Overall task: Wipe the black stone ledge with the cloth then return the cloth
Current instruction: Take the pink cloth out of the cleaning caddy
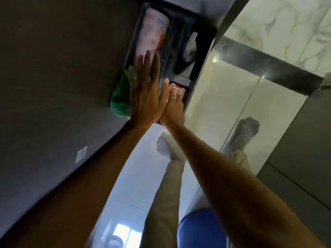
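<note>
Green, fuzzy cloth [119,102] bunched at the near end of a black rack [202,56], against the dark grey wall [53,68]. Left hand [143,97] laid flat, fingers straight and spread, palm over the cloth's right edge; grip wide, closed on nothing. Right hand [172,106] just beside it, fingers loosely extended toward a pink ribbed block [179,90]; whether holding anything, cannot tell. Pale pink speckled roll [152,34] lying lengthwise farther along the rack. Glossy black stone ledge [268,68] off to the right, between veined marble tiles [286,24]. Socked foot [164,145] on shiny white floor [136,176].
</note>
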The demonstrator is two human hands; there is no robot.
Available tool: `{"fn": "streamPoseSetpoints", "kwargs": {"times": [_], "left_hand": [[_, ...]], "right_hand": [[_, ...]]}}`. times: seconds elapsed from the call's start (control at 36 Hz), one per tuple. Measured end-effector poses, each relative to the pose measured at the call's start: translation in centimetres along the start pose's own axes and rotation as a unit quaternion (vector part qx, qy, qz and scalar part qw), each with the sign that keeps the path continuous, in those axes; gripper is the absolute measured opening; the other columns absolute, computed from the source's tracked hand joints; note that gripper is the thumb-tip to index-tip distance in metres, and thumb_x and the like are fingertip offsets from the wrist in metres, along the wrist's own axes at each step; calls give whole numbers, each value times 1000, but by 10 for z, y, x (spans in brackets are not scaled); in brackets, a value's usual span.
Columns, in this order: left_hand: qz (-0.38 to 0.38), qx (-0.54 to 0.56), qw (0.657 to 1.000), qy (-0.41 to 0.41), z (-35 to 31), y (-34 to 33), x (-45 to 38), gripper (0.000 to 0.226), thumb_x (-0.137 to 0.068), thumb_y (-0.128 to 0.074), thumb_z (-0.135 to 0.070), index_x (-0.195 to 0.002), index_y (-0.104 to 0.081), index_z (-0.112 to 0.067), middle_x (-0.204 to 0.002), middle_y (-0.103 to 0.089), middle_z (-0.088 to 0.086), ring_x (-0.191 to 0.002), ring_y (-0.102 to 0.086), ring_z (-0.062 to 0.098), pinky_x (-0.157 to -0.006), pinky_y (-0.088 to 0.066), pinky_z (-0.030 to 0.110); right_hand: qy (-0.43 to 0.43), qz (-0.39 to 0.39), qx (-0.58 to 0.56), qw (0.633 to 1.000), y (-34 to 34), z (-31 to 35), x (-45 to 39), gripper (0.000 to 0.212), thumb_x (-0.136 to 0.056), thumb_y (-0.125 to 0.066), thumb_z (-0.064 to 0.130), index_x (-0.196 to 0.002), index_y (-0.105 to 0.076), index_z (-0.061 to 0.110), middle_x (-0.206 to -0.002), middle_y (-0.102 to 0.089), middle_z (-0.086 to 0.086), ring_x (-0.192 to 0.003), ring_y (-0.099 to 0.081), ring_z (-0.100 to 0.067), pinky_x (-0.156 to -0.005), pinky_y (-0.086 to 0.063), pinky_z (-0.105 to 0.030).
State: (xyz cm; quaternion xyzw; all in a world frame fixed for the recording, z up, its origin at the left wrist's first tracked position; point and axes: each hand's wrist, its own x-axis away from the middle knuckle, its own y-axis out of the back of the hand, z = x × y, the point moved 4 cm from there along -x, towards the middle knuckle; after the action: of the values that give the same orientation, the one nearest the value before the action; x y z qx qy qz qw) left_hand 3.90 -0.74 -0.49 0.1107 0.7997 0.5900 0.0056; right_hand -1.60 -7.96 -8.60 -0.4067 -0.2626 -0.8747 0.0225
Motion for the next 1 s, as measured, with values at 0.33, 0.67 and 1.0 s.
{"fn": "streamPoseSetpoints", "kwargs": {"times": [0.33,0.67,1.0], "left_hand": [[36,-75,993,-82,12,-86,-48,82,-111,-32,-55,-168,-26,4,-176,-25,32,-164,-24,50,-136,-19,64],[48,-50,996,-62,1,-70,-59,80,-113,-28,-53,-170,-19,2,-180,-17,26,-169,-15,42,-139,-8,56],[-167,-45,974,-143,-130,-18,-44,44,-115,-53,-13,-153,-54,9,-160,-56,24,-150,-56,36,-118,-54,56]], "right_hand": [[18,-53,123,991,-51,-43,-63,98,-109,-69,36,-178,-4,8,-185,-6,-24,-172,-12,-49,-133,-38,-60],[67,-59,88,992,4,-17,-32,69,-110,-67,31,-169,-38,11,-169,-46,-16,-152,-49,-32,-114,-55,-40],[130,-158,-39,978,223,-42,11,49,-119,-53,21,-167,-48,11,-170,-52,-12,-155,-52,-27,-123,-31,-14]]}}
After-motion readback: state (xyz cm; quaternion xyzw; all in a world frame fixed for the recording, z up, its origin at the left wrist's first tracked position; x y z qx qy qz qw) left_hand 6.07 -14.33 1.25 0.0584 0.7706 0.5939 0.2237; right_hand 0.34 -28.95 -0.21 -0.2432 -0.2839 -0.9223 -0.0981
